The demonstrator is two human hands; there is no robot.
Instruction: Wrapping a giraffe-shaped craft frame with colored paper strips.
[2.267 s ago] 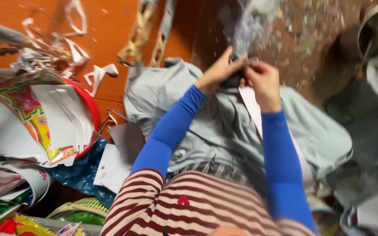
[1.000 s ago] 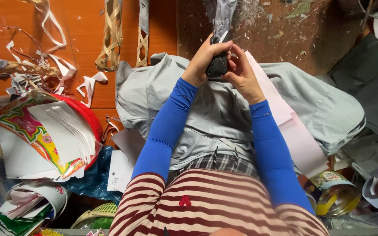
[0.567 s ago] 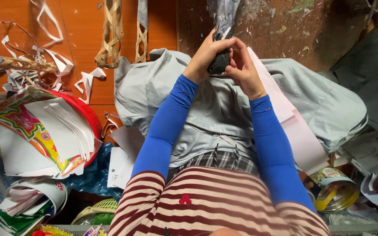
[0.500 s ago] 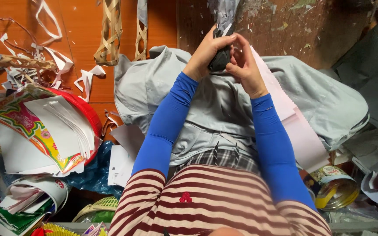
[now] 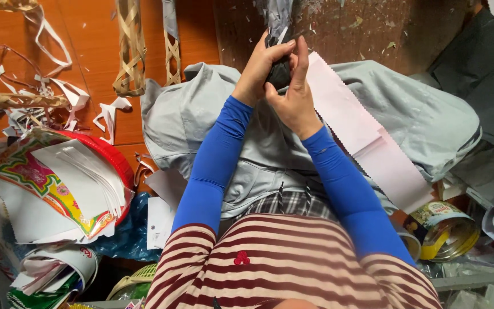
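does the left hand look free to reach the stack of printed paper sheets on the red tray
Probably not right now. The left hand is wrapped around the dark object along with the right hand. The paper stack lies uncovered on that side, so the path itself looks open.

Both blue-sleeved arms outstretched, left hand (image 5: 261, 68) and right hand (image 5: 294, 94) clasped together, fingers curled.

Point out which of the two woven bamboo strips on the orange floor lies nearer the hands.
The thinner woven strip, right of the wider one, lies closer to the left hand; its lower end nearly meets the grey cloth.
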